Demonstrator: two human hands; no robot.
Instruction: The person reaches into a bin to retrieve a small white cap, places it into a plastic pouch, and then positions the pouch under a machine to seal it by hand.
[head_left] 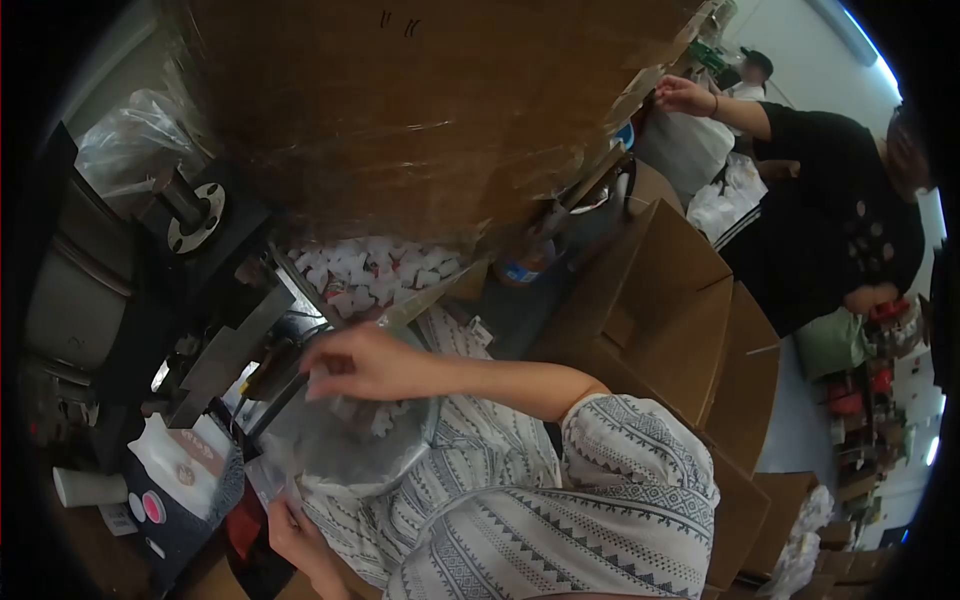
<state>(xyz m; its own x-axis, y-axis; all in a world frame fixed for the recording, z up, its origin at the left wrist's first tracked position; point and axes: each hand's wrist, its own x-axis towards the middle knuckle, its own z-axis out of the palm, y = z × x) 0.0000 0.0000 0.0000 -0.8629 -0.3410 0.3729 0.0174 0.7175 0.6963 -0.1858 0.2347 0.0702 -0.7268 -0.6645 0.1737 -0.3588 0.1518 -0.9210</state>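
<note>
My right hand [362, 366] is closed, fingers curled and thumb drawn in, slightly blurred; what it pinches, if anything, I cannot make out. Beneath it, a round clear plastic container or bag [365, 455] rests on the lap, with some small pale pieces inside. My left hand [292, 528] is lower down, fingers closed on the edge of a small clear plastic bag [266, 479]. A dark machine with a metal plate [225, 345] stands just beyond both hands. Many small white pieces [375, 272] with red bits are heaped beside the right forearm.
A large taped cardboard box [400, 120] rises ahead. White printed packaging [185, 462], a pink round item [153, 507] and a paper cup [90, 487] are at the left. Open cartons [660, 310] stand at the right. A co-worker in dark clothes [830, 210] reaches toward a white bag.
</note>
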